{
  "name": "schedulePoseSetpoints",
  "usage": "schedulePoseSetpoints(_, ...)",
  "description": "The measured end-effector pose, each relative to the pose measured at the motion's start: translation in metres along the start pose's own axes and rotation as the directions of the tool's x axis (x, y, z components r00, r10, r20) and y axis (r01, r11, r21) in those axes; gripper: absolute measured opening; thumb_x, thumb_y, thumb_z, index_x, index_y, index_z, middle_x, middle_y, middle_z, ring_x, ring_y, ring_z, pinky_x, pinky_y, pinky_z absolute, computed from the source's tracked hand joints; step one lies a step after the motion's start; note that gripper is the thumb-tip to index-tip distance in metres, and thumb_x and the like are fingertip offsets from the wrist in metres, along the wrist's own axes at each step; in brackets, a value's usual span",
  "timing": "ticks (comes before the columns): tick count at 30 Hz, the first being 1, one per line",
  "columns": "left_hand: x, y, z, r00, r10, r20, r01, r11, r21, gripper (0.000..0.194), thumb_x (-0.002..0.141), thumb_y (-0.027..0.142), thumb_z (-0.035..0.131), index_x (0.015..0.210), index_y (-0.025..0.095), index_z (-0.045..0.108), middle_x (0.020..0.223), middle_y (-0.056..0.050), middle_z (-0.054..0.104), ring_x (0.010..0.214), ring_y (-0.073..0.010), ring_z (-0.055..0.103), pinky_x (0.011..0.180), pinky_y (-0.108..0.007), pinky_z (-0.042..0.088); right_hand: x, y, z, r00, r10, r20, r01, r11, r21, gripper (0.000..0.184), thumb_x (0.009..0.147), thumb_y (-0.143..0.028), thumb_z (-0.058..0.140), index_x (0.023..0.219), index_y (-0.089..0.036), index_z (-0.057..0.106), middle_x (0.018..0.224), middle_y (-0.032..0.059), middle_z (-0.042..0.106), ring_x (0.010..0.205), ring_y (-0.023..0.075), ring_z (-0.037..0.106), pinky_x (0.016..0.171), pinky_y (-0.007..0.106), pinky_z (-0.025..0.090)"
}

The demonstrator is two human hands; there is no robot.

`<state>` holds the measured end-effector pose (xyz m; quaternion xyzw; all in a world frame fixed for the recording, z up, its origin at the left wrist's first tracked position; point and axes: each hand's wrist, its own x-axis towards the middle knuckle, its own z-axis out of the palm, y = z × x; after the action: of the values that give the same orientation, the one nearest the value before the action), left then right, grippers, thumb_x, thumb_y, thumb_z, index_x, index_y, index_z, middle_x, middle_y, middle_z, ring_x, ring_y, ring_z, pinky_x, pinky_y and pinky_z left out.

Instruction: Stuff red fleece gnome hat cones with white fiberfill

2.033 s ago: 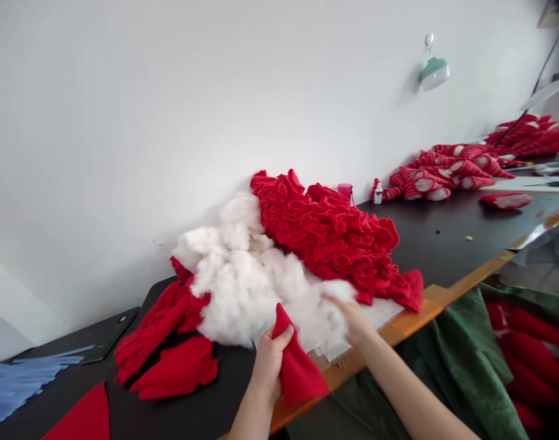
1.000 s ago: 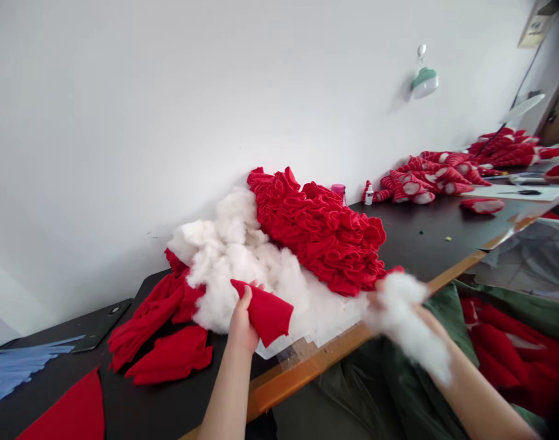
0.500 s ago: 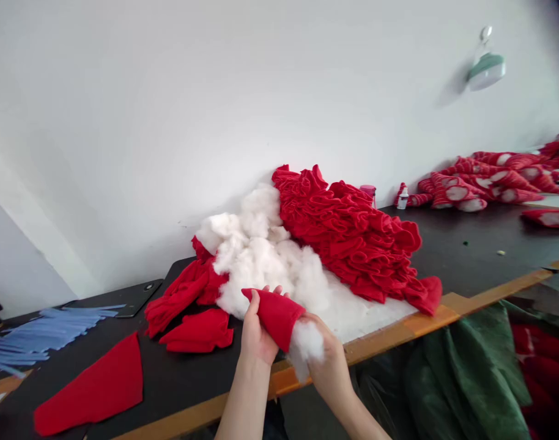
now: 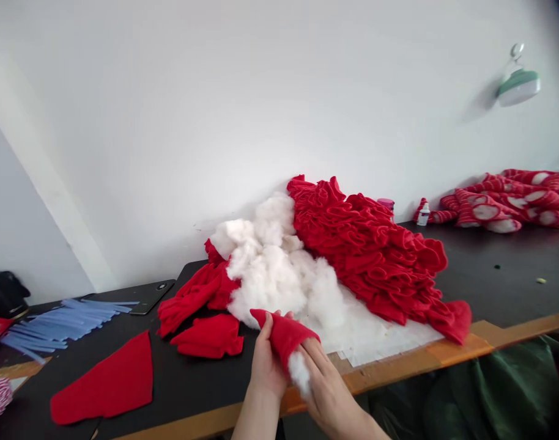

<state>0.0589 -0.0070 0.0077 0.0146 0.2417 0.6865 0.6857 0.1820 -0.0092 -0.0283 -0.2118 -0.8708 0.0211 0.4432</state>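
A small red fabric cone (image 4: 288, 335), its tip pointing up and left, lies in my left hand (image 4: 266, 366), with the thumb on top and fingers wrapped round behind. White stuffing (image 4: 298, 370) bulges from its wide lower end. My right hand (image 4: 328, 391) presses at that opening, its fingertips partly inside the cone against the stuffing and hidden by the fabric. Just beyond both hands rises a fluffy heap of white fibre (image 4: 273, 275). To the left lie a folded red piece (image 4: 210, 337) and a flat red panel (image 4: 112, 382).
A tall pile of red fabric pieces (image 4: 366, 250) leans near the wall. Blue strips (image 4: 63, 324) and a phone (image 4: 153, 296) lie left on the black table (image 4: 481, 293). Striped red stuffed pieces (image 4: 504, 201) and a small bottle (image 4: 423, 214) stand far right. Brown tape covers the front edge.
My right fingers have moved from beside the tuft into the cone's opening. Less white stuffing sticks out now. The view has shifted left and up.
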Motion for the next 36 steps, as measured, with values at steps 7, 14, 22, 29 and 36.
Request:
schedulePoseSetpoints(7,-0.018,0.004,0.006,0.997,0.03,0.075,-0.039,0.992,0.124,0.043,0.079,0.04,0.061,0.115,0.021,0.047,0.108,-0.012,0.064,0.086,-0.0246,0.066,0.078,-0.04,0.051,-0.016,-0.003,0.037,0.967,0.029,-0.254,-0.038,0.999,-0.032,0.046,0.089,-0.014,0.042,0.134,-0.022,0.042,0.126,0.0141,0.053,0.113,0.0292,0.054,0.089,0.038,0.053)
schedulePoseSetpoints(14,-0.031,0.007,0.013,0.991,0.135,-0.004,-0.132,0.973,0.192,0.046,0.078,0.031,0.064,0.118,0.015,0.047,0.101,-0.016,0.067,0.092,-0.0274,0.066,0.083,-0.042,0.051,0.048,-0.002,0.018,0.975,-0.195,0.11,0.189,0.98,0.064,0.054,0.084,-0.005,0.036,0.134,-0.025,0.043,0.112,0.0067,0.065,0.105,0.0221,0.061,0.091,0.035,0.054)
schedulePoseSetpoints(22,-0.038,0.032,-0.004,0.98,0.161,0.112,-0.176,0.975,0.133,0.045,0.08,0.033,0.061,0.12,0.018,0.046,0.104,-0.012,0.067,0.088,-0.0241,0.067,0.084,-0.04,0.051,0.019,-0.042,0.016,1.0,0.009,-0.022,-0.006,0.994,0.113,0.032,0.086,-0.007,0.037,0.11,-0.012,0.058,0.115,0.0187,0.059,0.112,0.0272,0.054,0.09,0.046,0.051)
schedulePoseSetpoints(29,-0.063,0.026,-0.011,0.969,0.187,0.163,-0.216,0.958,0.189,0.052,0.079,0.031,0.063,0.125,0.022,0.041,0.106,-0.013,0.067,0.098,-0.0268,0.064,0.088,-0.044,0.048,0.039,-0.041,0.012,0.947,-0.275,0.168,0.264,0.961,0.081,0.031,0.079,-0.001,0.035,0.084,-0.013,0.063,0.084,0.0136,0.065,0.084,0.025,0.062,0.074,0.042,0.055)
schedulePoseSetpoints(36,-0.071,0.032,-0.005,0.924,0.286,0.254,-0.319,0.943,0.097,0.048,0.08,0.044,0.059,0.119,0.017,0.051,0.122,-0.015,0.058,0.11,-0.0291,0.057,0.092,-0.043,0.046,0.032,-0.071,0.003,0.981,0.132,-0.139,-0.08,0.939,0.333,0.032,0.083,-0.007,0.04,0.107,-0.017,0.059,0.107,0.0134,0.06,0.103,0.0241,0.057,0.084,0.037,0.053)
